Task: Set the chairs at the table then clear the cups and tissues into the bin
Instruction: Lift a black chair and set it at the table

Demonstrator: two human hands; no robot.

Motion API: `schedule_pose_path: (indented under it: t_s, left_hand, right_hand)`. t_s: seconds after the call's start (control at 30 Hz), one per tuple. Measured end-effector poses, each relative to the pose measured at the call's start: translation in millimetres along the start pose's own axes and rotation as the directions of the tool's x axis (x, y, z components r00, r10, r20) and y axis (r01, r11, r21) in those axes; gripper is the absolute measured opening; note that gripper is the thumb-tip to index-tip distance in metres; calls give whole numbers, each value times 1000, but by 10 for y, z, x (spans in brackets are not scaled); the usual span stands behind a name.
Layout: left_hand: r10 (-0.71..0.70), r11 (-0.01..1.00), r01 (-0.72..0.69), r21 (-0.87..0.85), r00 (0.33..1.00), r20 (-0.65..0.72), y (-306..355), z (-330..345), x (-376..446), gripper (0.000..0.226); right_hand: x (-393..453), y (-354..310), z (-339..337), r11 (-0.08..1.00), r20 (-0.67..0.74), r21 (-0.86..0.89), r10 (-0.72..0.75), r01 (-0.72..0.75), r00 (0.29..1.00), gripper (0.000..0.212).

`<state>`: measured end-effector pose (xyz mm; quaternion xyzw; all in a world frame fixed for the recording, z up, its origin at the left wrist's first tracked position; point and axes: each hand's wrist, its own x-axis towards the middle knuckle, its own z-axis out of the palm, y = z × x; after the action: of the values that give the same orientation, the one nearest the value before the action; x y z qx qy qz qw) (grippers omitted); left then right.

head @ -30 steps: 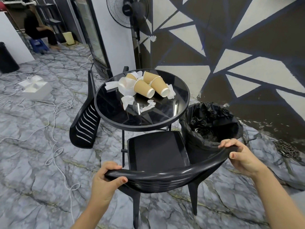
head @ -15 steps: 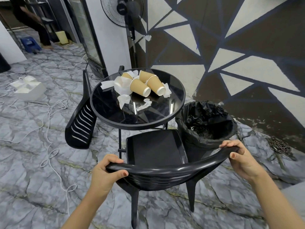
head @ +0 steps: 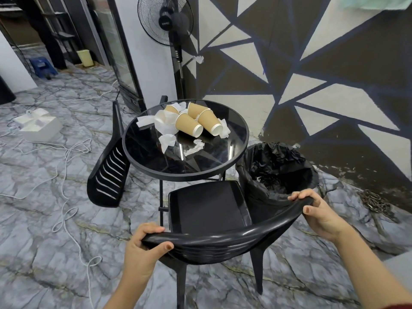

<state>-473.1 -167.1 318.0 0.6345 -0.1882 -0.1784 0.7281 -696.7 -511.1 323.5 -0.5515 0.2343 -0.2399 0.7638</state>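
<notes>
Head view: black-lined bin (head: 276, 172) holds little.

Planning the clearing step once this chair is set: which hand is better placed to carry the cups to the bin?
Probably the right hand. It grips the chair back's end right beside the bin, which stands right of the table. The left hand grips the far end, away from the bin. The cups lie mid-table.

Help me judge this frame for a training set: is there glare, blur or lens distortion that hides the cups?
Head view: bright streaks of glare lie on the glass table near the tissues, yet the cups read sharp. Wide-angle bending curves the wall lines and stretches both forearms at the edges. Left hand and right hand on the chair show no motion blur.
</notes>
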Motion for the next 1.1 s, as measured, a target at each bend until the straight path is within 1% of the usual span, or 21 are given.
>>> schedule_pose_path:
  t_s: [0.07,0.13,0.17,0.23,0.27,0.3,0.37,0.57,0.63,0.67,0.7,0.77,0.8,0.83,0.87,0.9,0.93,0.97,1.0,1.03,1.1]
  left_hand:
    - [-5,999,4,44,1000,12,10,-6,42,50]
    - [-9,996,5,86,999,49,13,-9,72,30]
    - [-14,993,8,115,999,50,8,-11,73,32]
    - [-10,990,3,141,999,51,-1,-27,58,31]
    - [-6,989,-2,146,999,51,14,-34,44,34]
    - [-7,990,0,138,999,49,23,-40,38,42]
    - [-23,989,17,144,999,41,44,-51,43,52]
    - [-85,991,73,111,991,103,48,-124,60,46]
    - [-99,987,80,139,986,137,72,-150,73,39]
    - [-107,984,82,159,982,155,88,-161,81,39]
    - [-119,980,89,178,978,170,102,-178,90,43]
    - [-141,975,99,199,968,208,141,-228,112,58]
    - [-151,971,99,218,960,236,169,-256,120,63]
    - [-159,965,91,247,950,270,194,-290,132,65]
    - [-170,957,83,277,937,307,219,-330,142,66]
    - [-172,951,65,303,924,342,247,-383,152,66]
    - [-173,943,47,329,914,366,256,-428,165,66]
    - [-166,932,26,362,918,361,261,-476,184,66]
    - [-152,917,10,399,933,326,279,-558,209,65]
    - [-124,899,-9,439,953,275,302,-652,236,62]
    - [-61,859,-39,511,982,176,363,-867,303,51]
  right_hand:
    - [27,-24,2,1000,15,-7,10,-10,1000,28]
    - [31,-28,-21,1000,32,-14,19,-19,999,29]
    - [24,-28,-21,1000,41,-13,17,-16,999,30]
    - [13,-16,-25,1000,45,-27,14,-13,999,46]
    - [5,-16,-17,999,42,-35,23,-21,999,53]
    - [-8,-25,0,999,29,-44,31,-30,999,56]
    - [-31,-56,38,997,5,-62,47,-46,999,59]
    - [-82,-108,108,993,-43,-92,68,-72,997,63]
    - [-100,-134,102,991,-47,-91,95,-99,994,59]
    - [-104,-156,98,989,-47,-90,117,-121,992,55]
    - [-105,-187,97,985,-44,-97,139,-142,989,49]
    - [-127,-286,113,967,-18,-145,207,-208,978,29]
    - [-138,-358,147,944,-3,-205,263,-258,965,35]
    - [-144,-424,172,902,-17,-304,316,-306,949,55]
    - [-149,-486,227,838,-68,-429,341,-336,938,63]
    - [-124,-544,330,770,-129,-540,325,-341,937,57]
    - [-92,-583,439,696,-200,-637,267,-332,943,45]
    - [-40,-599,553,599,-276,-733,170,-322,946,38]
    - [33,-598,713,513,-308,-804,74,-301,948,36]
    - [96,-598,915,454,-293,-851,5,-263,956,38]
    - [209,-589,1417,378,-180,-915,-73,-140,981,42]
